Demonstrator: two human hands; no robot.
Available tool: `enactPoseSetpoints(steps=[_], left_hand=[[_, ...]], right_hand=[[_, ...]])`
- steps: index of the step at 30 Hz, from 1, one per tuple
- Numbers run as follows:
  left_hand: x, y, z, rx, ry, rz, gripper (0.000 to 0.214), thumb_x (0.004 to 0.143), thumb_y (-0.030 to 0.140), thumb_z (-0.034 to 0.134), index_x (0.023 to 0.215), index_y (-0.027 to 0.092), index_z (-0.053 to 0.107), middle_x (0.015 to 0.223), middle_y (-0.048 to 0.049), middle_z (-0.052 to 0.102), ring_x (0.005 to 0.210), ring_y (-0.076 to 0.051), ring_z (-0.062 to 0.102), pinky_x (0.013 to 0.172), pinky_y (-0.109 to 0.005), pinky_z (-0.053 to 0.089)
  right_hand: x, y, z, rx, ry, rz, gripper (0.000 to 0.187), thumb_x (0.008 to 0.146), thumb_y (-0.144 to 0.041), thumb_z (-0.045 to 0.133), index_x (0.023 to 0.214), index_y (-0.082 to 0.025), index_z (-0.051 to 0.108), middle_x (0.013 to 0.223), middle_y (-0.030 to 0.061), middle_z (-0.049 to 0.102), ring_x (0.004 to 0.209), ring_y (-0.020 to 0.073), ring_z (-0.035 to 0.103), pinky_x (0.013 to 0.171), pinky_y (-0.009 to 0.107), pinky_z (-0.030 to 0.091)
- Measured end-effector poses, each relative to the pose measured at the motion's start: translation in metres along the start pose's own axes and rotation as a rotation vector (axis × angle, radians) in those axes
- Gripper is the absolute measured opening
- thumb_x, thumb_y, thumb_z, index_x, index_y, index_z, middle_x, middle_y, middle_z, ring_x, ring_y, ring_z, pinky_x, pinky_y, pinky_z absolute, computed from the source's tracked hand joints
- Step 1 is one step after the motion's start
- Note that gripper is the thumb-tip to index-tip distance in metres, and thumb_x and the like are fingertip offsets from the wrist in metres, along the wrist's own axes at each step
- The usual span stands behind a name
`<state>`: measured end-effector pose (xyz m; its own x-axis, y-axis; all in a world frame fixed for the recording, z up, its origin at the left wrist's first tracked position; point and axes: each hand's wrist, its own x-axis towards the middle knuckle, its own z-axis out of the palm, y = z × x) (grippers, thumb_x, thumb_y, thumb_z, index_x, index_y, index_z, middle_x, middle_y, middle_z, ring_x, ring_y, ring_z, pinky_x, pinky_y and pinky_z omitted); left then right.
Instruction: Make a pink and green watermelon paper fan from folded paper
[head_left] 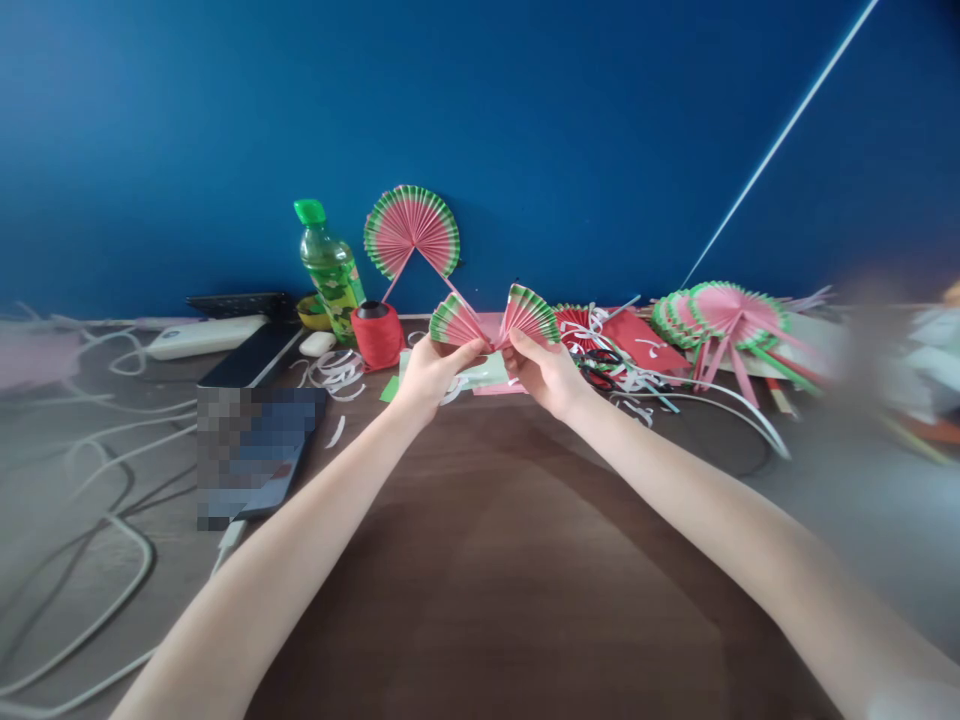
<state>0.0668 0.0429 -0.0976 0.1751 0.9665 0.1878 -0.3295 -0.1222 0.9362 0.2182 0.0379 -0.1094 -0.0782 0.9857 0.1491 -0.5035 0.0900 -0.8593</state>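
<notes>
A pleated paper fan [495, 318], pink with a white and green rim like a watermelon slice, is spread between both hands above the brown table [495, 560]. My left hand [431, 372] pinches its left wing, thumb on top. My right hand [544, 370] pinches its right wing. Both arms reach forward from the near edge. Under the hands lie pale green and pink paper sheets [491, 378].
A finished fan [412, 232] leans on the blue wall beside a green bottle [330, 268] and a red thread spool [377, 334]. A stack of finished fans [720, 318], scissors [600, 368] and paper strips lie right. A phone [251, 455], power bank [202, 336] and white cables lie left.
</notes>
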Motion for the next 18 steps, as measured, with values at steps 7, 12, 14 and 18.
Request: enactPoseSetpoints(steps=[7, 12, 14, 18], left_hand=[[-0.001, 0.007, 0.000, 0.160, 0.006, 0.021, 0.018, 0.063, 0.022, 0.074, 0.074, 0.011, 0.064, 0.069, -0.0050, 0.068, 0.066, -0.014, 0.063, 0.071, -0.027, 0.051], [0.000, 0.010, 0.000, 0.188, -0.011, 0.007, 0.022, 0.061, 0.023, 0.076, 0.074, 0.011, 0.064, 0.066, -0.0047, 0.068, 0.065, -0.014, 0.063, 0.071, -0.028, 0.052], [0.001, 0.008, -0.001, 0.223, -0.012, -0.001, 0.027, 0.059, 0.026, 0.077, 0.076, 0.010, 0.064, 0.068, -0.0052, 0.069, 0.066, -0.016, 0.064, 0.073, -0.029, 0.053], [0.002, 0.006, -0.004, 0.290, -0.030, 0.001, 0.034, 0.059, 0.034, 0.076, 0.079, 0.010, 0.064, 0.073, -0.0071, 0.070, 0.070, -0.018, 0.066, 0.076, -0.033, 0.054]], right_hand=[[0.000, 0.000, -0.005, -0.134, -0.026, -0.067, 0.021, 0.061, -0.036, 0.077, 0.063, -0.019, 0.065, 0.058, -0.0016, 0.061, 0.051, 0.0094, 0.053, 0.049, 0.025, 0.042], [0.002, 0.002, -0.009, -0.210, -0.036, -0.096, 0.021, 0.062, -0.037, 0.076, 0.067, -0.019, 0.066, 0.059, -0.0009, 0.062, 0.053, 0.0109, 0.055, 0.047, 0.025, 0.042], [0.003, 0.003, -0.011, -0.251, -0.033, -0.105, 0.022, 0.062, -0.037, 0.076, 0.067, -0.018, 0.066, 0.059, -0.0005, 0.062, 0.053, 0.0113, 0.056, 0.048, 0.026, 0.043], [0.003, 0.004, -0.014, -0.319, -0.032, -0.112, 0.022, 0.064, -0.038, 0.075, 0.067, -0.017, 0.066, 0.058, 0.0000, 0.063, 0.053, 0.0119, 0.056, 0.050, 0.026, 0.043]])
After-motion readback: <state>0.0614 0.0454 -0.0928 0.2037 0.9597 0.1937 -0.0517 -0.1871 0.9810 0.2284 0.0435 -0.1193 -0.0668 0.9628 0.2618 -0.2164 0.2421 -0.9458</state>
